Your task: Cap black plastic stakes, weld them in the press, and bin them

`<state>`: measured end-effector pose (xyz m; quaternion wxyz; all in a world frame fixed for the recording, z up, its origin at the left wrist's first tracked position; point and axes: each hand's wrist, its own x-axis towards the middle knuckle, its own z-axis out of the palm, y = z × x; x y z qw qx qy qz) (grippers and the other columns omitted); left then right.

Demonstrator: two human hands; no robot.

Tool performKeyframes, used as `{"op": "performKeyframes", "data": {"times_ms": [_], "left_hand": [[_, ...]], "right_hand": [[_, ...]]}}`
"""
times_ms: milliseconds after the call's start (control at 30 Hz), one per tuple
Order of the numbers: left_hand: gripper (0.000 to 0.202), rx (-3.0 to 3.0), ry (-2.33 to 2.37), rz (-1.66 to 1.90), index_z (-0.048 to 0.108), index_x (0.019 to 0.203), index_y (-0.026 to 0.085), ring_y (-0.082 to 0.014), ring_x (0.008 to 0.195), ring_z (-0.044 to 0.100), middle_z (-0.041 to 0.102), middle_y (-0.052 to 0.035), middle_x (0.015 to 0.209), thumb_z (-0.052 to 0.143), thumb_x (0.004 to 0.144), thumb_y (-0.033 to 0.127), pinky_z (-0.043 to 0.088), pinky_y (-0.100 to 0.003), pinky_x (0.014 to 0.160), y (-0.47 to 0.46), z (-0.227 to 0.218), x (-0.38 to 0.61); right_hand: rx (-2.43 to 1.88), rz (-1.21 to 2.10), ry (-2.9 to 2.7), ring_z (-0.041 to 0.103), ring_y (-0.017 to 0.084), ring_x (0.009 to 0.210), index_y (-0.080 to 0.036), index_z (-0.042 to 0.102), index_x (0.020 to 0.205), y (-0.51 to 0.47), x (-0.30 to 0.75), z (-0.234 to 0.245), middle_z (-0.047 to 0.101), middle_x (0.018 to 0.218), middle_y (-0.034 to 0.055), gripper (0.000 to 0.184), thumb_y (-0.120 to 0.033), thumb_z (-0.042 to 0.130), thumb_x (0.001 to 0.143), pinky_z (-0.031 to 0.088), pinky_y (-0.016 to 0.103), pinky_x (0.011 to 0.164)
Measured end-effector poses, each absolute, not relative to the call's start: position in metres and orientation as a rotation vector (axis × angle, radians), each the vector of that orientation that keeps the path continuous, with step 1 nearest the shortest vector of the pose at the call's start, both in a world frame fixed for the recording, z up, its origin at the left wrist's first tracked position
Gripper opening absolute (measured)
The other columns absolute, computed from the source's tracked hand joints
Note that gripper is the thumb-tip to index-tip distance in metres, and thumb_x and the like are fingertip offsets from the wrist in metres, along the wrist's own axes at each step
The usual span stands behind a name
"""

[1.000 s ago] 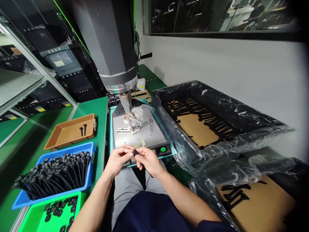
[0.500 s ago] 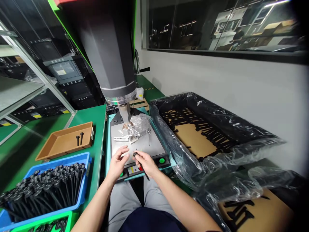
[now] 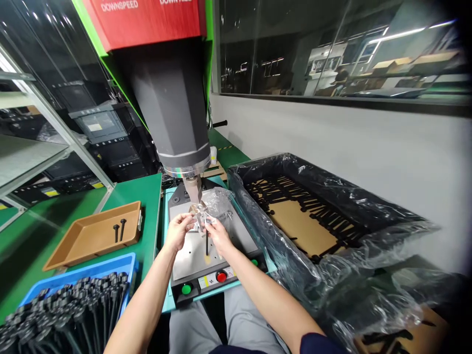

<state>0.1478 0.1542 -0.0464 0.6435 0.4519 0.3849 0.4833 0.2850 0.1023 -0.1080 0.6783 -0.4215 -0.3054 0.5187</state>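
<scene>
My right hand is closed on a black rod whose shaft hangs down below the fingers; its thicker head is hidden at the fixture. My left hand is at the fixture's left side, thumb and fingertips drawn together; whatever lies between them is too small to make out. Both hands meet around the small metal fixture on the steel plate. Directly above stands the press machine's metal horn. Clear plastic film bunches behind my right fingers.
Left, a brown tray carries two black rods; a blue bin is packed with many more. At right, a plastic-lined box holds rods on cardboard. Green buttons and a red button line the machine's front.
Both hands have moved forward from the plate's front edge to the fixture under the horn. The rod went along in my right hand. My left fingers have drawn closer together. The view has tilted up.
</scene>
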Motion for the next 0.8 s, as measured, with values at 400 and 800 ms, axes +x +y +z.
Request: {"op": "performKeyframes", "data": {"times_ms": [400, 800], "left_hand": [[0.04, 0.952, 0.917, 1.225, 0.065, 0.079, 0.012, -0.011, 0.063, 0.062, 0.066, -0.0035, 0.077, 0.085, 0.049, 0.028, 0.046, -0.023, 0.059, 0.178, -0.046, 0.144], [0.038, 0.937, 0.878, 1.252, 0.066, 0.081, 0.012, -0.0103, 0.065, 0.061, 0.068, -0.0044, 0.08, 0.084, 0.052, 0.028, 0.046, -0.023, 0.061, 0.185, -0.045, 0.142]], "right_hand": [[-1.087, 0.573, -0.948, 0.048, 0.025, 0.12, -0.025, 0.07, 0.106, 0.129, 0.295, -0.09, 0.054, 0.128, 0.0074, 0.03, -0.032, 0.065, 0.077, 0.05, 0.034, 0.086], [-1.035, 0.761, -0.936, 0.059, 0.023, 0.105, -0.022, 0.068, 0.105, 0.164, 0.287, -0.082, 0.065, 0.112, 0.0051, 0.035, -0.034, 0.069, 0.072, 0.044, 0.037, 0.095]]}}
